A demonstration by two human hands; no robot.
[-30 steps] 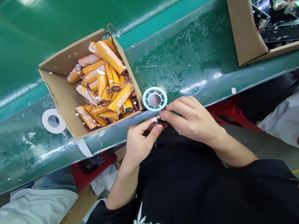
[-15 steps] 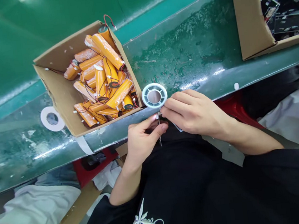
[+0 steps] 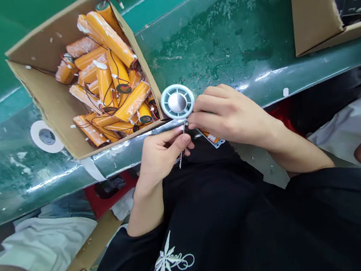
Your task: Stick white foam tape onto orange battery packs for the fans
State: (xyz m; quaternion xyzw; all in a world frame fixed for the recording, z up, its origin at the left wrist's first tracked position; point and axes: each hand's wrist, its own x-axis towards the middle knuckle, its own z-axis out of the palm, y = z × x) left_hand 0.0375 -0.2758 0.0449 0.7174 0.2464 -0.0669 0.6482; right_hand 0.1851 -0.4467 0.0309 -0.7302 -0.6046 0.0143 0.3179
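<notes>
My left hand (image 3: 161, 155) is closed, pinching a thin flat plate (image 3: 181, 158) between thumb and fingers. The plate shows edge-on, slanting down to the left; its kind is unclear. At its upper end a small metallic bit sits between both hands' fingertips. My right hand (image 3: 226, 113) is closed there, fingers bent together. A light-blue spoked round piece (image 3: 177, 102) with a silvery middle is right beside its fingertips. Below this palm sticks out a light-blue frame with orange inside (image 3: 213, 139). Whether it joins the round piece is hidden by my hand.
A cardboard box (image 3: 46, 120) of orange-wrapped cylindrical batteries with wires stands left on the green bench (image 3: 209, 41). Beside it lies a white tape roll (image 3: 46, 137). Another carton (image 3: 313, 11) with dark glassy parts is at right. People in white sit on both sides.
The view has shifted, so the battery box appears higher and further left. The thin plate has tilted from nearly vertical to a slant. More of the orange-filled frame shows under my right hand.
</notes>
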